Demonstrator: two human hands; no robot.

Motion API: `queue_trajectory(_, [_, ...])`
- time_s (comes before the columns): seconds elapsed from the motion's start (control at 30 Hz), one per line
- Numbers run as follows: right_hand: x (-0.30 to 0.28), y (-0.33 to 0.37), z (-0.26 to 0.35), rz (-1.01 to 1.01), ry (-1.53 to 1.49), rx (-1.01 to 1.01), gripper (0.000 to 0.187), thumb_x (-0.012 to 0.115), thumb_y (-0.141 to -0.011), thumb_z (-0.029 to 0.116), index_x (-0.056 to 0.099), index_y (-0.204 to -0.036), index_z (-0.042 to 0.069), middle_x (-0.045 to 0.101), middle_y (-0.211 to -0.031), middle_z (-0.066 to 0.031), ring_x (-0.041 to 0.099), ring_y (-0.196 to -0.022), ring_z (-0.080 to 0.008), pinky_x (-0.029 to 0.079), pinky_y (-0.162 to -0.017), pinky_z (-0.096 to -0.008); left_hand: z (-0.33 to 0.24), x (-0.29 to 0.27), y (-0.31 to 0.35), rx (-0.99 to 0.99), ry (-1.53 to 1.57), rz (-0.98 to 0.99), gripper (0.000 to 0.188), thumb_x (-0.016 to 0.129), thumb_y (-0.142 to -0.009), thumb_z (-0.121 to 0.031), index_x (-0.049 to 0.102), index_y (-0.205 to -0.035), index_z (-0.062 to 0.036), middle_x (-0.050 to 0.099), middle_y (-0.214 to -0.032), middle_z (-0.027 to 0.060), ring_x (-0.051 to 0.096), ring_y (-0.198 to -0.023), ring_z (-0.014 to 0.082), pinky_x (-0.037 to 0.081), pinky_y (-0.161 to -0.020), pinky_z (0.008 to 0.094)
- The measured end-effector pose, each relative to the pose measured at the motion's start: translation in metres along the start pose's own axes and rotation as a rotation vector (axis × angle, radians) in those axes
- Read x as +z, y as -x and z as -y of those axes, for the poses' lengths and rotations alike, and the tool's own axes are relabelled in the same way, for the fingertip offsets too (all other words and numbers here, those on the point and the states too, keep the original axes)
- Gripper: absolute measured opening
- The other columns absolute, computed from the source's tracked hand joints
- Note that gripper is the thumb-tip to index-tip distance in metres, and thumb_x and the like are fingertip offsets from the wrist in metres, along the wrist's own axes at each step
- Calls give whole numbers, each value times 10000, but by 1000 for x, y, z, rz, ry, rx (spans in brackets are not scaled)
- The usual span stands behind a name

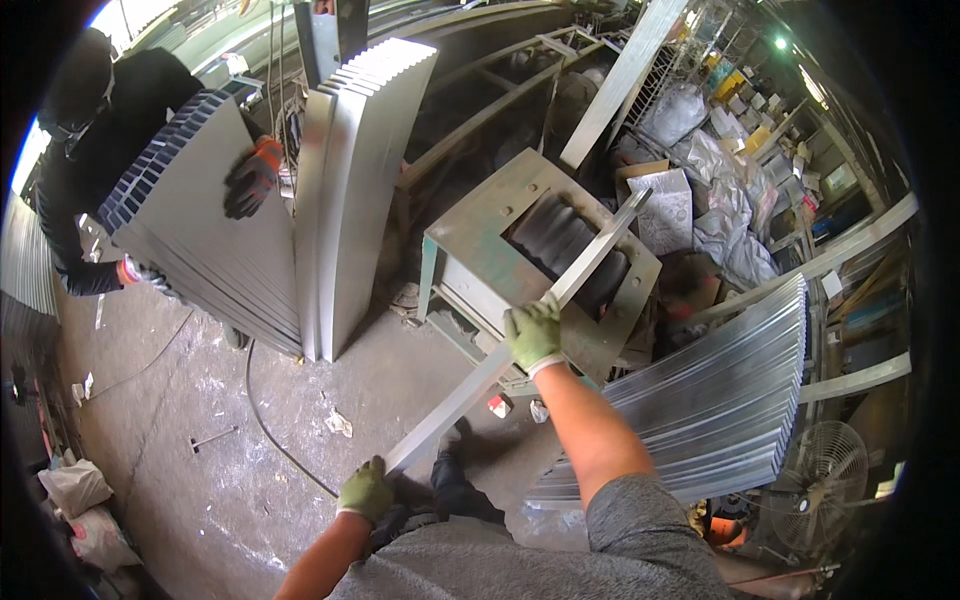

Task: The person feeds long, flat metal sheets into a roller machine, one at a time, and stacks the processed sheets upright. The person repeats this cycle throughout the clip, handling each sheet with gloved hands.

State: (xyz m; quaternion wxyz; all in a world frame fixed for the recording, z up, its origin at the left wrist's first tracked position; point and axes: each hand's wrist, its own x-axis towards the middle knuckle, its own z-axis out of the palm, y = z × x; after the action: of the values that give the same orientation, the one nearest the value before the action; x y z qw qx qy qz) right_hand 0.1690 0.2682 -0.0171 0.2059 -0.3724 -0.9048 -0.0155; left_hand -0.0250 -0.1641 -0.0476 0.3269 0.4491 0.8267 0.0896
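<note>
A long straight metal bar [452,416] slants from near my waist, up and to the right, across a grey-green machine table [480,222]. My left hand [366,490], in a pale green glove, is closed round its near end. Further along, my right hand [534,334], gloved alike, grips the bar at the table's near edge. The bar's far part passes above dark, ridged rollers or wheels [556,240] set in an opening of the table. Under my right hand the bar's surface is hidden.
A co-worker [150,90] in dark clothes holds a fanned stack of metal profiles [200,190] at the left. Upright profiles [370,190] stand beside it. More bars [700,390] lie at right, near a fan [822,485]. A cable [262,415] crosses the floor.
</note>
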Motion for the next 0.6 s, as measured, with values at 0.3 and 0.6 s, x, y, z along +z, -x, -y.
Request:
queue_trajectory(0.3, [19, -11, 18, 33, -287, 16, 184, 699, -985, 337, 758, -933, 170, 759, -995, -70, 689, -1101, -334, 341, -1243, -618, 14, 4, -8, -120, 63, 183, 375, 608, -1030, -384, 722, -1285, -133, 772, -1233, 224, 730, -1149, 459, 579, -989, 560])
queue_trajectory(0.6, [9, 20, 50, -98, -277, -76, 176, 717, -986, 293, 795, -1072, 161, 793, -1085, -22, 663, -1252, -259, 327, -1281, -573, 28, -26, 19, -355, 246, 168, 477, 890, -851, -462, 823, -1208, -154, 832, -1077, 159, 795, -1023, 360, 603, -901, 468])
